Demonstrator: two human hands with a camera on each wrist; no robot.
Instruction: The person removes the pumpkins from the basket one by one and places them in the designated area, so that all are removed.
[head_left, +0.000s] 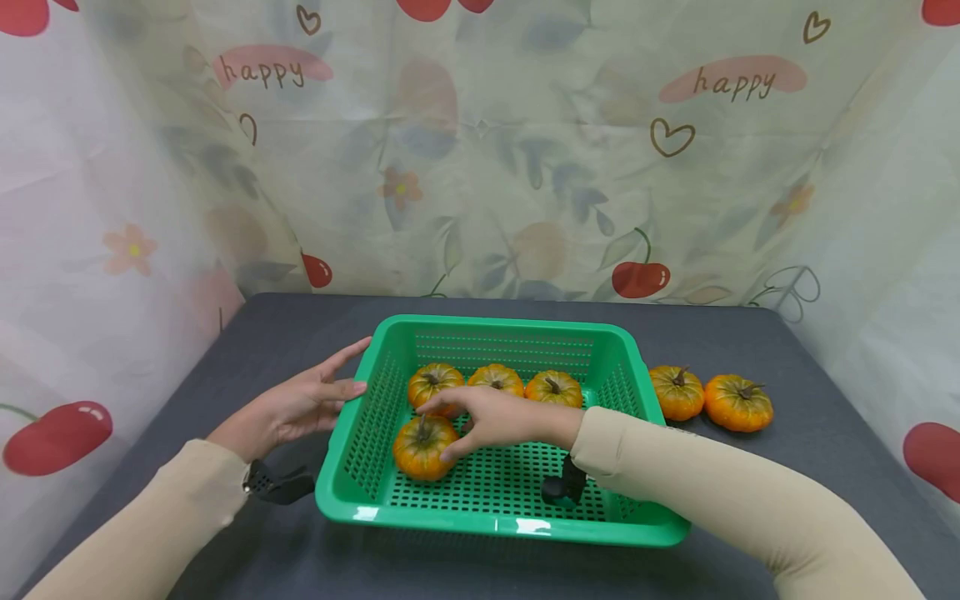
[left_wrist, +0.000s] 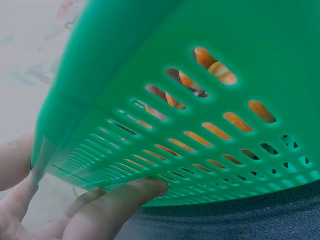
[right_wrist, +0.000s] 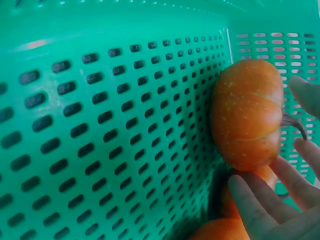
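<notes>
Before floral cloth [head_left: 480, 175] reading "happy", the relaxed left hand [head_left: 298, 404] touches a green plastic basket [head_left: 450, 518], the right hand [head_left: 495, 418] spread beside a round orange pumpkin [head_left: 420, 452].

ok so I count six pumpkins [head_left: 423, 458] in sight, four in the one green basket [head_left: 495, 527] plus two out on the surface [head_left: 720, 333]. Hands [head_left: 495, 417]: two. Black wrist gadgets [head_left: 281, 485]: also two. "Happy" prints [head_left: 733, 82] on the cloth [head_left: 480, 183]: two.

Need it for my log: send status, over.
Left hand touching basket rim. Right hand at front pumpkin, fingers spread. Three pumpkins behind it, two pumpkins outside, right. Nothing visibly blocking.
</notes>
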